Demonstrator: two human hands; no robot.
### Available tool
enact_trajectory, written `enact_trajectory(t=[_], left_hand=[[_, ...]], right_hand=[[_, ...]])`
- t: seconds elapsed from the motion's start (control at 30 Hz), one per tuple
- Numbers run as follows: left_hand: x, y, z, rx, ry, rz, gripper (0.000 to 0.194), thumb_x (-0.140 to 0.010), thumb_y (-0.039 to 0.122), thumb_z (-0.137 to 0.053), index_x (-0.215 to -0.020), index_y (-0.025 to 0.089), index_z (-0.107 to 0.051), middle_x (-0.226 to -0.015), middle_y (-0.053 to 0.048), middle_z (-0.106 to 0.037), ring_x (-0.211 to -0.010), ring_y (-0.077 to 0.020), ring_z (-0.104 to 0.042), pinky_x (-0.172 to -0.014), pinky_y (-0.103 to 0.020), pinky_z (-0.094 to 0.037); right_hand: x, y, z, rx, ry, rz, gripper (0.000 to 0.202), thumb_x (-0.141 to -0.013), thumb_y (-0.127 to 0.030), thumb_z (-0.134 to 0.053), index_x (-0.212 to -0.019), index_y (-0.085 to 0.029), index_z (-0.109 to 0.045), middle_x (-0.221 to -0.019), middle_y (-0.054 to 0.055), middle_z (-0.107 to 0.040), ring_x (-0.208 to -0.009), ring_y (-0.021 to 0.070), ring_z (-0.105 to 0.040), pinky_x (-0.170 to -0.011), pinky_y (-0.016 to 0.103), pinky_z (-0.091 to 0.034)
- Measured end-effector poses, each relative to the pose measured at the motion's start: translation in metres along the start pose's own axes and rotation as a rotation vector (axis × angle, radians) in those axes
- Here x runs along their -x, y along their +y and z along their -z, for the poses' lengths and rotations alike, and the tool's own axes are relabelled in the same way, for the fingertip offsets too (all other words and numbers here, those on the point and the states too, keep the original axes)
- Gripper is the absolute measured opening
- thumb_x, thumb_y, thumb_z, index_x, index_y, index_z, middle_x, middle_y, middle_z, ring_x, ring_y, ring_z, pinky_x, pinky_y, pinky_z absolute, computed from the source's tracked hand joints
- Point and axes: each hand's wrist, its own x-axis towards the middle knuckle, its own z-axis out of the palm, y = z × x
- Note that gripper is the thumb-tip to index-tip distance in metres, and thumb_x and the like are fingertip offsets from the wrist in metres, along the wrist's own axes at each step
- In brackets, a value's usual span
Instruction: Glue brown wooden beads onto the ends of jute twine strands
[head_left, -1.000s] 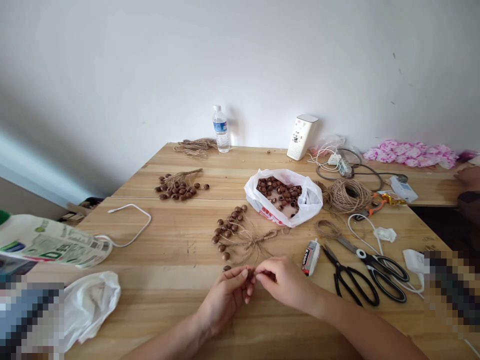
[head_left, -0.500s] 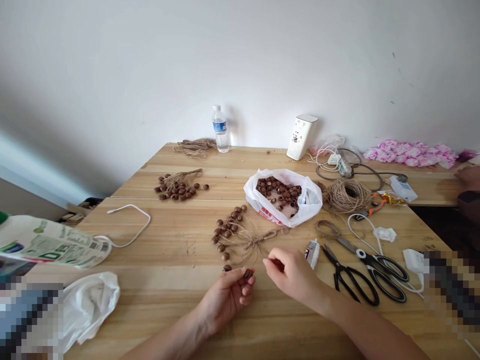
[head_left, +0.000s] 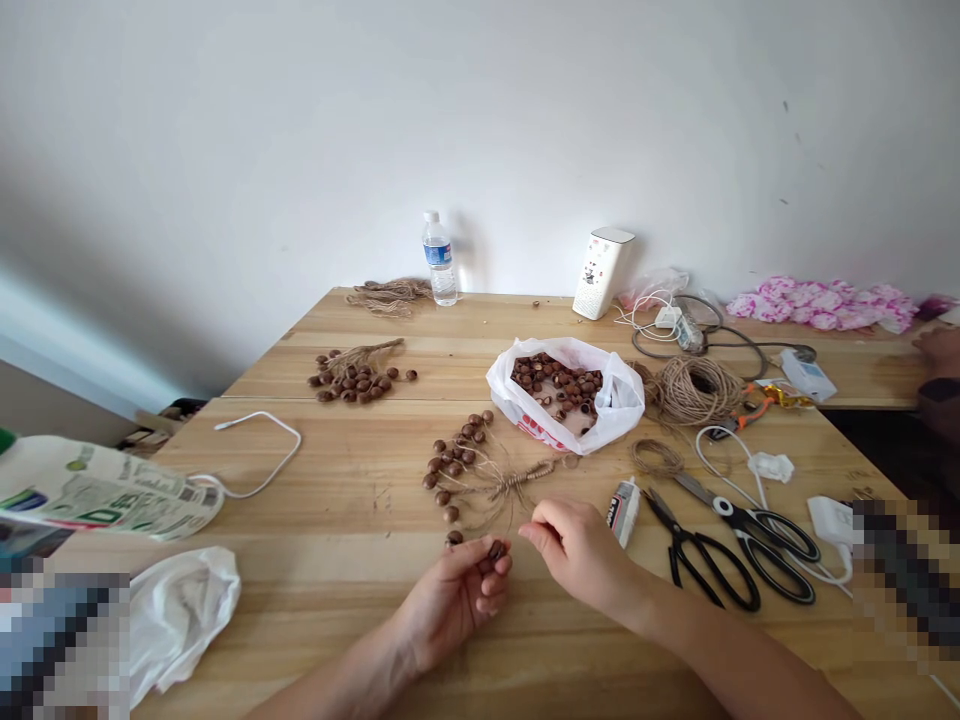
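Near the table's front, my left hand (head_left: 450, 605) pinches a brown nut shell (head_left: 496, 550) between thumb and fingers. Just to its right, my right hand (head_left: 585, 555) is closed in a pinch, a small gap away from the shell. Whatever its fingertips hold is too fine to make out. Beyond both hands lies a knotted twine bundle (head_left: 517, 482), its strands fanned to the left with several brown shells (head_left: 451, 513) at their ends. A white plastic bag (head_left: 626, 408) full of loose shells stands behind it. The glue tube (head_left: 623, 512) lies beside my right hand.
Black-handled scissors (head_left: 701, 552) and a second pair (head_left: 772, 545) lie at right, below a twine coil (head_left: 694, 390). A finished-looking shell bunch (head_left: 360, 380) lies at left. A water bottle (head_left: 440, 262) and white box (head_left: 604, 273) stand by the wall. Another person's hand (head_left: 941, 350) shows at far right.
My right hand has shifted slightly left and down, closer to the shell. My left hand keeps its pinch on the shell, almost unmoved.
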Motion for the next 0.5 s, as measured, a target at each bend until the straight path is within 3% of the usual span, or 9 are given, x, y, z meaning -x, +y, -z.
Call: enact_trajectory(t=[0.5], left_hand=[[-0.0012,-0.0014,0.0003,-0.103,-0.011,-0.081,0.016,-0.079,0.02,-0.056,-0.07,0.008,-0.062,-0.061,-0.003,-0.054,-0.046,-0.0053,-0.039,-0.043,-0.019,-0.024]], right_hand=[[-0.0007,-0.0025,-0.0002,0.006,-0.098,0.023,0.02,-0.087,-0.022,-0.047,-0.068,-0.017,-0.052,-0.065,0.001,-0.058,-0.059,0.0122,-0.051,-0.056,0.021,-0.034]])
